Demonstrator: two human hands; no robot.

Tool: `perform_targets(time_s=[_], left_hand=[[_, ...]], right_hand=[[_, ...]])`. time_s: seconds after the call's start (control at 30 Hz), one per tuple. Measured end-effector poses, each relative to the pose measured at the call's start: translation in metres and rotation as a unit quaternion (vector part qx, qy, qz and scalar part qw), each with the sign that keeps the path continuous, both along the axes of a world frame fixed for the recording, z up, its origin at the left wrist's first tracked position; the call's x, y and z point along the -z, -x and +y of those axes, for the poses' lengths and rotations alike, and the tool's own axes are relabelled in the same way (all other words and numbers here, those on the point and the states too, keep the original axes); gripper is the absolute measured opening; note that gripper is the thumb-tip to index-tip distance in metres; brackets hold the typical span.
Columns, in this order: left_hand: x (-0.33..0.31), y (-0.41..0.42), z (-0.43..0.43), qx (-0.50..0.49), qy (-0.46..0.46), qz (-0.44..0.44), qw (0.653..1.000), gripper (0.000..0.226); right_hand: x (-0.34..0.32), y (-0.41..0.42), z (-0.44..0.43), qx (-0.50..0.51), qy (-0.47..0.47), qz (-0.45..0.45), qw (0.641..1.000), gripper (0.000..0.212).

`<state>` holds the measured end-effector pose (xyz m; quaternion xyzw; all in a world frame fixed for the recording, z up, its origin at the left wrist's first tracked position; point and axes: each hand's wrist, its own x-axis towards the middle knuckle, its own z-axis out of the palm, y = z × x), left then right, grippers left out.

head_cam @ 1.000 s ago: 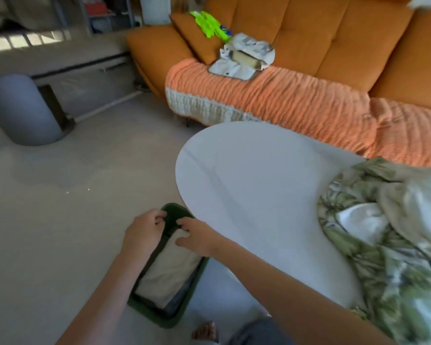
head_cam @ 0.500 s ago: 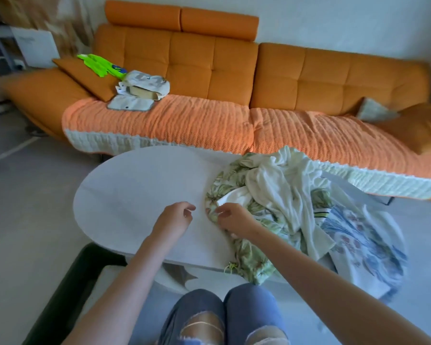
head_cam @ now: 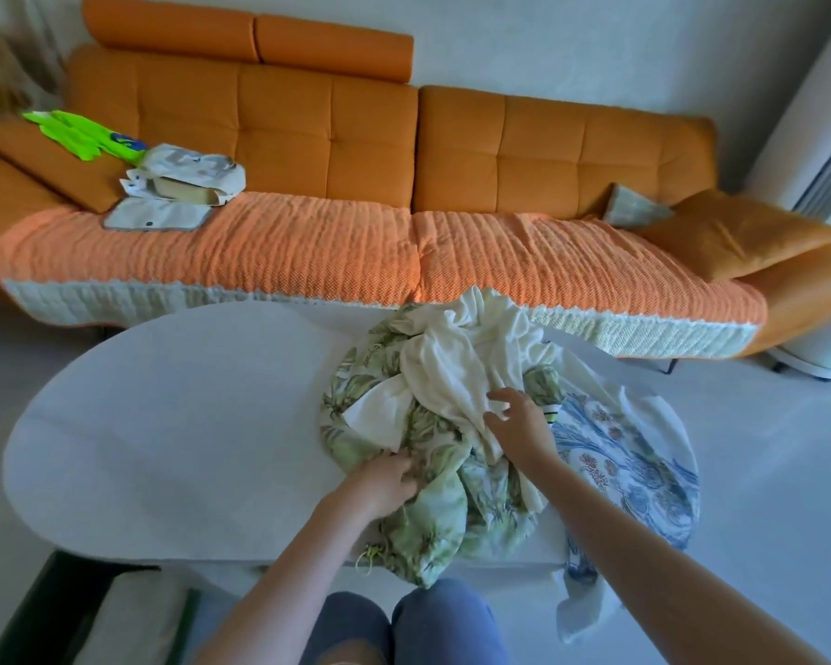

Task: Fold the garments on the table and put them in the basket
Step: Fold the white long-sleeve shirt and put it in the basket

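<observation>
My left hand (head_cam: 385, 482) is closed on the crumpled green leaf-print garment (head_cam: 433, 511) at the near edge of the pale oval table (head_cam: 173, 424). My right hand (head_cam: 519, 419) hovers with fingers spread over the cream knit top (head_cam: 461, 371) tangled into it. A blue floral cloth (head_cam: 629, 467) hangs off the table's right edge. The dark basket (head_cam: 44, 611) sits on the floor at lower left. Lifting the green piece may drag the pile off the table

Table (head_cam: 173, 424) left half bare (garment heap (head_cam: 452, 400) crowds right)
</observation>
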<state>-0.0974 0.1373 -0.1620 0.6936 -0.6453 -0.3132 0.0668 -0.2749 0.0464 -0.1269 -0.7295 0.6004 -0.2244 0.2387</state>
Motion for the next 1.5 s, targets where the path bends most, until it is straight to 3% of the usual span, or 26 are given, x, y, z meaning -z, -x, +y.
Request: perform_targets(time_s=[0.07, 0.13, 0.23, 0.3, 0.43, 0.5, 0.57, 0.63, 0.67, 0.73, 0.8, 0.87, 0.93, 1.0, 1.07, 1.13, 1.23, 1.33, 1.43, 1.5], left_hand=[[0.012, 0.002, 0.0, 0.045, -0.01, -0.063, 0.997, 0.057], [0.018, 0.0, -0.003, 0.046, 0.0, -0.073, 0.996, 0.059], [0.024, -0.005, -0.013, 0.043, 0.0, -0.072, 0.996, 0.058], [0.022, -0.005, -0.018, 0.025, 0.008, -0.032, 0.999, 0.054], [0.012, -0.009, -0.02, -0.056, 0.037, 0.076, 0.995, 0.038], [0.001, -0.011, -0.023, -0.12, 0.065, 0.133, 0.982, 0.035], [-0.015, -0.013, -0.03, -0.249, 0.13, 0.222, 0.934, 0.037], [-0.036, -0.015, -0.037, -0.367, 0.151, 0.385, 0.833, 0.042], [-0.048, -0.016, -0.039, -0.387, 0.111, 0.478, 0.781, 0.048], [-0.067, -0.023, -0.043, -0.336, -0.007, 0.604, 0.722, 0.064], [-0.081, -0.026, -0.047, -0.262, -0.062, 0.656, 0.705, 0.069], [-0.083, -0.029, -0.054, -0.26, -0.071, 0.607, 0.748, 0.049], [-0.08, -0.029, -0.052, -0.282, -0.068, 0.536, 0.793, 0.027], [-0.077, -0.03, -0.045, -0.304, -0.03, 0.562, 0.769, 0.021], [-0.081, -0.033, -0.036, -0.304, 0.022, 0.593, 0.745, 0.032], [-0.096, -0.033, -0.024, -0.257, 0.005, 0.611, 0.749, 0.036], [-0.113, -0.031, -0.006, -0.152, -0.112, 0.601, 0.777, 0.018], [-0.103, -0.039, 0.0, -0.099, -0.173, 0.492, 0.847, 0.035], [-0.073, -0.063, -0.002, -0.178, -0.071, 0.328, 0.925, 0.019], [-0.051, -0.078, -0.002, -0.242, 0.011, 0.242, 0.94, 0.013]], right_hand=[[0.003, 0.003, -0.01, 0.0, 0.004, 0.025, 1.0, 0.051], [0.007, 0.001, -0.02, -0.005, -0.023, 0.075, 0.997, 0.063], [0.016, -0.01, -0.031, 0.029, -0.029, 0.125, 0.991, 0.047], [0.017, -0.019, -0.031, 0.044, -0.018, 0.048, 0.998, 0.024], [-0.001, -0.033, -0.02, 0.019, -0.044, -0.213, 0.976, 0.022], [-0.018, -0.04, -0.01, -0.011, -0.029, -0.28, 0.959, 0.019], [-0.034, -0.047, 0.002, -0.064, -0.03, -0.328, 0.942, 0.018], [-0.048, -0.054, 0.013, -0.117, -0.026, -0.373, 0.92, 0.013], [-0.054, -0.057, 0.018, -0.134, -0.03, -0.397, 0.908, 0.012], [-0.065, -0.061, 0.031, -0.167, -0.07, -0.434, 0.883, 0.01], [-0.069, -0.062, 0.045, -0.233, -0.117, -0.391, 0.883, 0.007], [-0.067, -0.06, 0.054, -0.311, -0.152, -0.288, 0.893, 0.006], [-0.065, -0.049, 0.05, -0.294, -0.175, -0.282, 0.896, 0.015], [-0.064, -0.032, 0.03, -0.145, -0.198, -0.382, 0.891, 0.034], [-0.059, -0.017, 0.007, 0.016, -0.219, -0.44, 0.871, 0.054], [-0.051, -0.009, -0.006, 0.064, -0.307, -0.472, 0.824, 0.075], [-0.048, -0.014, -0.012, 0.001, -0.397, -0.53, 0.75, 0.061], [-0.056, -0.029, -0.006, 0.064, -0.369, -0.508, 0.775, 0.057], [-0.06, -0.034, -0.006, 0.136, -0.262, -0.51, 0.808, 0.049], [-0.063, -0.034, -0.004, 0.106, -0.223, -0.536, 0.807, 0.041]])
